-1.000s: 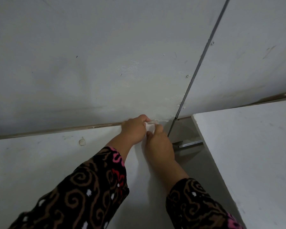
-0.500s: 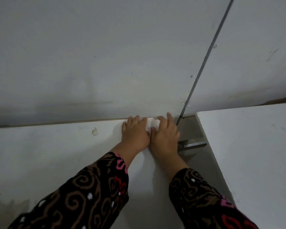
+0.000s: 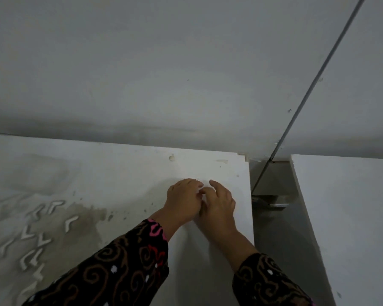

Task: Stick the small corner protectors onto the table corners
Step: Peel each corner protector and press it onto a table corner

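The left hand (image 3: 182, 200) and right hand (image 3: 219, 205) meet fingertip to fingertip, fingers curled, over the white laminate table top (image 3: 119, 173), near its far right corner (image 3: 243, 157); the fingers hide whether they pinch 1 small protector or its backing, so I cannot tell. This looks like readying a piece for sticking, and the next move calls for lining it up on that corner and pressing firmly. Several pale L-shaped plastic corner protectors (image 3: 69, 224) lie loose at the left, blurred, and the corner is too small to show whether it is already covered.
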Action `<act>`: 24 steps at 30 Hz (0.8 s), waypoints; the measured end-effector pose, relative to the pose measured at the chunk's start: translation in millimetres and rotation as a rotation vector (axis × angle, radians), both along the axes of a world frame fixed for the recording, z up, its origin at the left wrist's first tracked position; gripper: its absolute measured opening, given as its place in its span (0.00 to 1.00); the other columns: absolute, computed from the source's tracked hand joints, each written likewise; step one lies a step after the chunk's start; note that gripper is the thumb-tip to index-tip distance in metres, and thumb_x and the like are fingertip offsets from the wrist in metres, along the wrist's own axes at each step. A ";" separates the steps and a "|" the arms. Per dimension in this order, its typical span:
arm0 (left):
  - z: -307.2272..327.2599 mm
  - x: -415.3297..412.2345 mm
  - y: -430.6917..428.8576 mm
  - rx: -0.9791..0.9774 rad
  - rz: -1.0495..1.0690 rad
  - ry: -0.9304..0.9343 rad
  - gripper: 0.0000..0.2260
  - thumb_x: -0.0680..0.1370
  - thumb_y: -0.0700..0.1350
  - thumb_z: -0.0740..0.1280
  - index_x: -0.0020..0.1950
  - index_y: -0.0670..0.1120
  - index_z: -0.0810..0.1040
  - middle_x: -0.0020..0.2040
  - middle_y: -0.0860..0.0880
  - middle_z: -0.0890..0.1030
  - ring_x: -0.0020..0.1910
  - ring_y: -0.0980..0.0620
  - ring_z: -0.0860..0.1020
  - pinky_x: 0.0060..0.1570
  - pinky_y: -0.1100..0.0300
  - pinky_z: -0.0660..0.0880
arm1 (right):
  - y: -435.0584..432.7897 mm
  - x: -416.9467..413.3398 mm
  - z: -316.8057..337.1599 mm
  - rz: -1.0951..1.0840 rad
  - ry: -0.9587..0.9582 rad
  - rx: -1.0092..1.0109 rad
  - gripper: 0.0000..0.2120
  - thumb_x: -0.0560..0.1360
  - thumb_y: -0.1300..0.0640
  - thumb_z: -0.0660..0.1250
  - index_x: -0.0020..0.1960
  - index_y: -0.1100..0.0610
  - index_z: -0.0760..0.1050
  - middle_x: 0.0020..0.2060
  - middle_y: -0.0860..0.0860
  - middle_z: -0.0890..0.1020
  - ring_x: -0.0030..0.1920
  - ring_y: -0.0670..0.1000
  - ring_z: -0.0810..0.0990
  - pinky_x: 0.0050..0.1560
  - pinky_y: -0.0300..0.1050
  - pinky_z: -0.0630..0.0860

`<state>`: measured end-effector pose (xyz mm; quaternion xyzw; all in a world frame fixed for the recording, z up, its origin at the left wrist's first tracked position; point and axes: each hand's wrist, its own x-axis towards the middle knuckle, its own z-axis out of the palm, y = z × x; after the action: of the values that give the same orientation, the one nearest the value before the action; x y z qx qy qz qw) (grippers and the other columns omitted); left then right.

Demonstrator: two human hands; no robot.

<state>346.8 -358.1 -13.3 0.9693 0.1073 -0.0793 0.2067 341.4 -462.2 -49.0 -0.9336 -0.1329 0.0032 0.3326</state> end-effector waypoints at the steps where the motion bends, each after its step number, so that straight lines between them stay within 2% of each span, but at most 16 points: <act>1: 2.0 -8.2 1.0 -0.022 0.005 -0.006 0.16 0.81 0.47 0.58 0.67 0.51 0.73 0.68 0.52 0.74 0.67 0.51 0.70 0.69 0.55 0.63 | -0.2 -4.7 1.7 0.031 0.009 -0.009 0.16 0.72 0.52 0.67 0.58 0.55 0.77 0.65 0.56 0.75 0.65 0.59 0.71 0.63 0.56 0.66; 4: 6.1 -33.7 9.0 -0.065 -0.005 -0.028 0.14 0.80 0.46 0.58 0.63 0.50 0.76 0.63 0.51 0.78 0.62 0.51 0.74 0.64 0.55 0.69 | 3.0 -20.8 7.7 0.093 0.005 -0.019 0.15 0.70 0.56 0.69 0.57 0.56 0.79 0.58 0.57 0.79 0.58 0.60 0.77 0.56 0.56 0.73; 7: 6.6 -64.3 26.8 -0.132 -0.024 -0.054 0.13 0.80 0.45 0.59 0.62 0.50 0.77 0.61 0.51 0.78 0.60 0.52 0.75 0.62 0.57 0.69 | 12.1 -43.9 12.7 0.129 -0.036 0.002 0.12 0.70 0.58 0.63 0.50 0.59 0.80 0.48 0.56 0.82 0.46 0.58 0.81 0.44 0.50 0.77; 8: 6.9 -75.0 33.8 -0.152 -0.034 -0.066 0.13 0.80 0.45 0.59 0.62 0.49 0.77 0.61 0.52 0.78 0.60 0.52 0.74 0.62 0.58 0.69 | 16.4 -52.2 14.7 0.150 -0.034 -0.001 0.13 0.70 0.58 0.61 0.50 0.60 0.80 0.47 0.56 0.82 0.45 0.57 0.81 0.45 0.47 0.76; 12: 6.8 -120.3 73.0 -0.199 -0.076 -0.101 0.12 0.80 0.44 0.60 0.62 0.49 0.76 0.60 0.52 0.78 0.60 0.53 0.73 0.62 0.60 0.68 | 49.5 -91.0 21.4 0.223 0.011 -0.012 0.13 0.76 0.60 0.62 0.59 0.60 0.76 0.56 0.55 0.79 0.56 0.55 0.75 0.57 0.40 0.68; 15: 8.5 -152.1 110.2 -0.207 -0.077 -0.096 0.12 0.80 0.44 0.60 0.62 0.50 0.76 0.61 0.53 0.77 0.60 0.53 0.73 0.63 0.59 0.68 | 87.0 -122.1 24.6 0.236 0.043 -0.020 0.14 0.77 0.60 0.61 0.62 0.58 0.74 0.60 0.53 0.77 0.59 0.53 0.73 0.59 0.37 0.65; 21: 10.4 -217.0 199.9 -0.211 -0.048 -0.060 0.09 0.79 0.44 0.60 0.55 0.48 0.77 0.53 0.50 0.78 0.54 0.51 0.75 0.55 0.57 0.71 | 176.4 -183.5 36.7 0.300 0.152 -0.039 0.14 0.76 0.62 0.60 0.60 0.59 0.74 0.56 0.55 0.76 0.56 0.54 0.73 0.55 0.43 0.70; 24: 9.2 -241.5 235.5 -0.209 -0.036 -0.016 0.09 0.78 0.43 0.60 0.53 0.46 0.78 0.51 0.48 0.78 0.52 0.50 0.76 0.52 0.57 0.72 | 209.7 -205.4 40.7 0.364 0.216 -0.075 0.16 0.74 0.57 0.57 0.58 0.61 0.74 0.52 0.57 0.76 0.54 0.57 0.74 0.52 0.47 0.70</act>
<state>105.3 -122.6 -4.1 0.9447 0.0795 -0.0862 0.3062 136.0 -252.5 -8.3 -0.9002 -0.2630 0.1682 0.3038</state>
